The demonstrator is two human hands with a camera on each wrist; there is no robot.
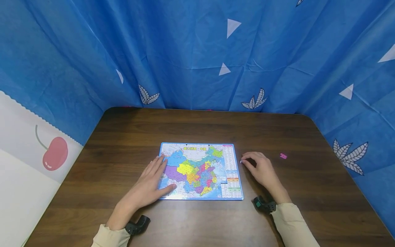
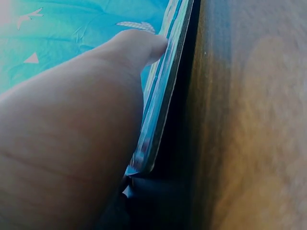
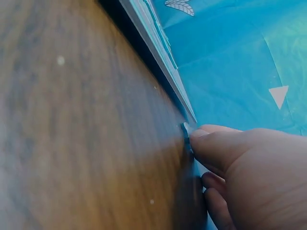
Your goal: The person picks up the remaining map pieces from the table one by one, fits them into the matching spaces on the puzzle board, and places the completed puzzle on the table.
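A map puzzle board with brightly coloured regions lies flat on the table. My left hand rests on its left side, fingers straight and thumb spread over the lower edge. Just off the board's right edge, my right hand pinches a small pale puzzle piece between thumb and fingertips. In the right wrist view only a thin edge of that piece shows at the thumb tip, low over the wood. Its shape is mostly hidden.
A pink puzzle piece lies on the dark wooden table, right of my right hand. Blue curtains hang behind the table's far edge. A white cloth with a cherry print is at the left.
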